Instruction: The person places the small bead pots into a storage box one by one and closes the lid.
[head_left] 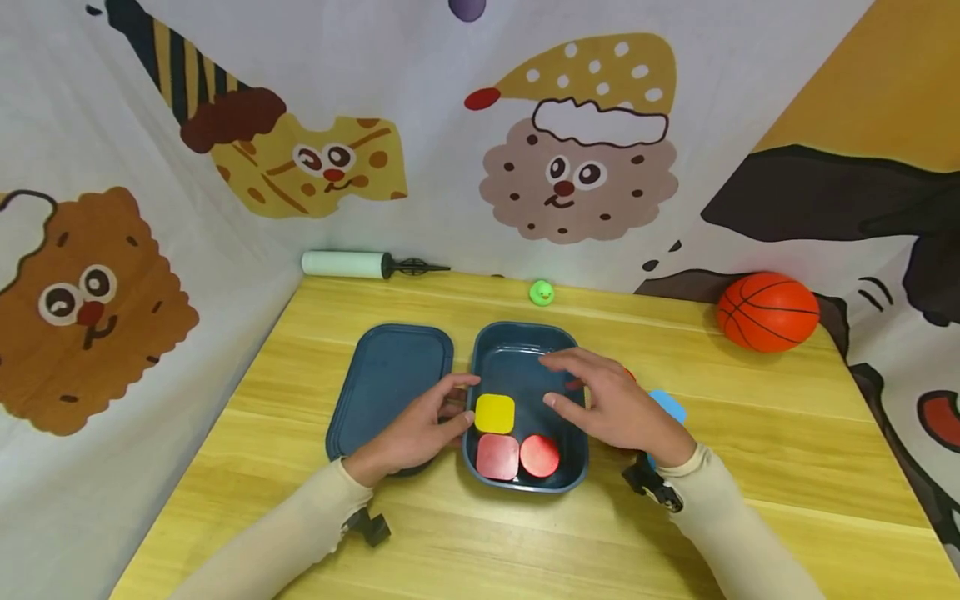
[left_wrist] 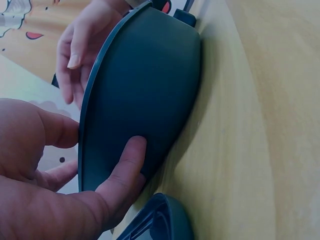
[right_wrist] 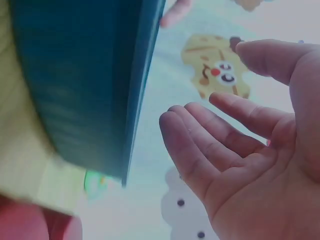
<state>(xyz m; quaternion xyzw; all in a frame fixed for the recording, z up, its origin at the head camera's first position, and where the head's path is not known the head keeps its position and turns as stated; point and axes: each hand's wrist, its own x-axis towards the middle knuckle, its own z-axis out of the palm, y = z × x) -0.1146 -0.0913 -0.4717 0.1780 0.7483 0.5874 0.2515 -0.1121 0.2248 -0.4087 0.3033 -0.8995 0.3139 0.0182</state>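
A dark blue rectangular box (head_left: 525, 367) stands uncovered on the table. Inside it, toward the near end, lie a yellow square piece (head_left: 495, 414), a pinkish-red square piece (head_left: 498, 457) and a red round piece (head_left: 539, 456). My left hand (head_left: 420, 425) is at the box's left side; in the left wrist view its fingers (left_wrist: 131, 155) touch the outer wall and rim. Over the box's right edge hovers my right hand (head_left: 611, 400), fingers spread and holding nothing. Left of the box lies a dark blue lid (head_left: 393, 383), partly covered by my left hand.
Beyond my right hand, a blue object (head_left: 667, 406) and a bit of red show, mostly hidden. An orange basketball (head_left: 768, 312) sits at the back right. Along the back edge are a small green duck (head_left: 542, 292) and a pale hand pump (head_left: 345, 264), before a printed cloth.
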